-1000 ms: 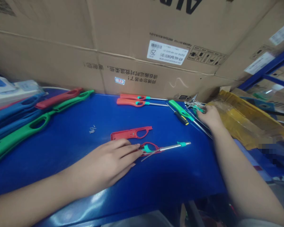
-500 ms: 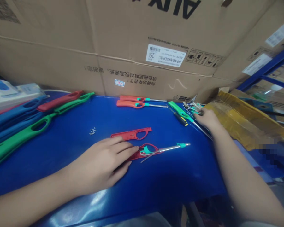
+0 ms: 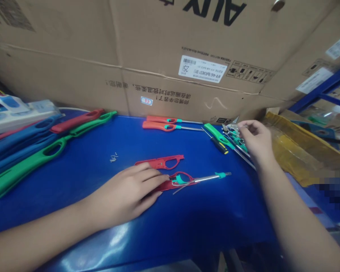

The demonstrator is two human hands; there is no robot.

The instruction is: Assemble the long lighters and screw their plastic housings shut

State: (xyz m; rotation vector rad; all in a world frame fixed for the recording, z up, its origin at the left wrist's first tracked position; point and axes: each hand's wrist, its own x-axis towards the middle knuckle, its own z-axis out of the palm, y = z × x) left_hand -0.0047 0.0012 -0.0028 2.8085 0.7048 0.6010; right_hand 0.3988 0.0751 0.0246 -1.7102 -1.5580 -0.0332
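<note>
My left hand (image 3: 133, 192) is closed around the handle end of an opened red gas lighter (image 3: 166, 185) on the table. A teal trigger (image 3: 180, 179), thin wires and a metal tube (image 3: 206, 178) with a teal piece (image 3: 221, 175) near its tip show in this half. Just behind lies the other red handle half (image 3: 170, 162). At the right, my right hand (image 3: 256, 141) is raised over a pile of small lighter parts (image 3: 229, 130), thumb and fingers pinched; what they hold, if anything, is too small to make out.
Two orange-red lighters (image 3: 158, 125), a green lighter (image 3: 217, 134) and a black-yellow screwdriver (image 3: 219, 145) lie near the cardboard box (image 3: 147, 56). Several screws (image 3: 113, 157) are left of centre. Coloured handle shells (image 3: 25, 168) and a power strip (image 3: 22, 115) fill the left side.
My right hand has lifted out of the parts pile, its fingers now pinched. My left hand keeps its hold on the red lighter. The whole view has shifted slightly.
</note>
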